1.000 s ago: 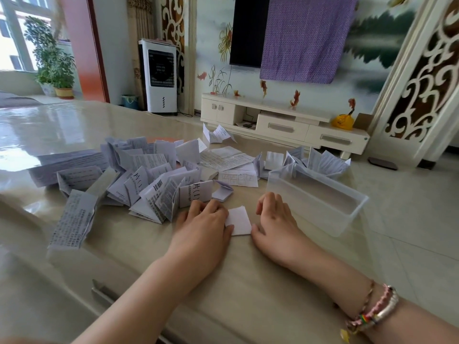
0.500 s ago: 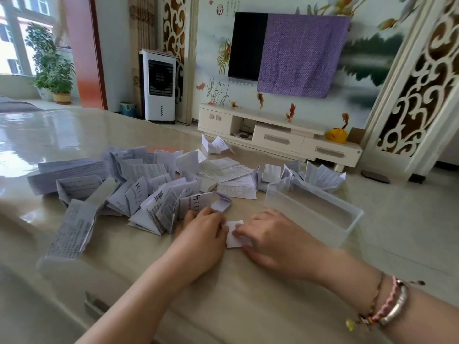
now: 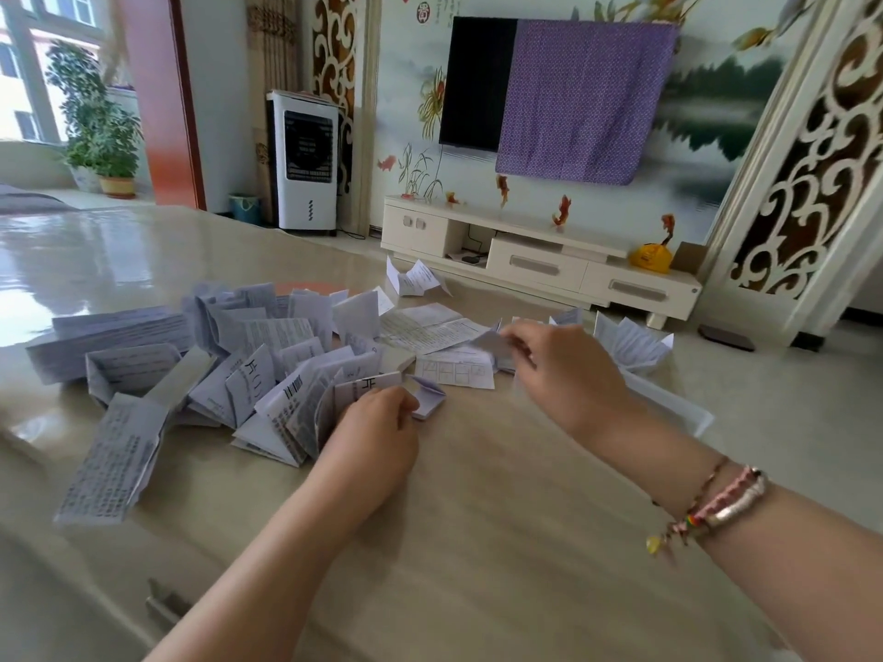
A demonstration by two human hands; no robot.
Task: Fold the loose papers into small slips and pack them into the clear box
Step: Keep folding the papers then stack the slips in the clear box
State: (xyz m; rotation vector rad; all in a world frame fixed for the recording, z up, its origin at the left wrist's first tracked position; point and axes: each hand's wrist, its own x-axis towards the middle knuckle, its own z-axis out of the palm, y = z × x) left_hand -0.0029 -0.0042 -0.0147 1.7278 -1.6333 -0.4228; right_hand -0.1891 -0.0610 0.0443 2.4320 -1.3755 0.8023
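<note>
A small folded slip is pinched in the fingertips of the right hand, lifted off the table above the near end of the clear box. It is blurred, so which way its long axis runs cannot be told. The clear box, mostly hidden behind that hand, lies long, running from near the slip away to the right. The left hand rests on the table with fingers curled against another small slip; whether it grips it is unclear. To the left sprawls a pile of loose papers, so the job looks barely begun, with most still to fold.
</note>
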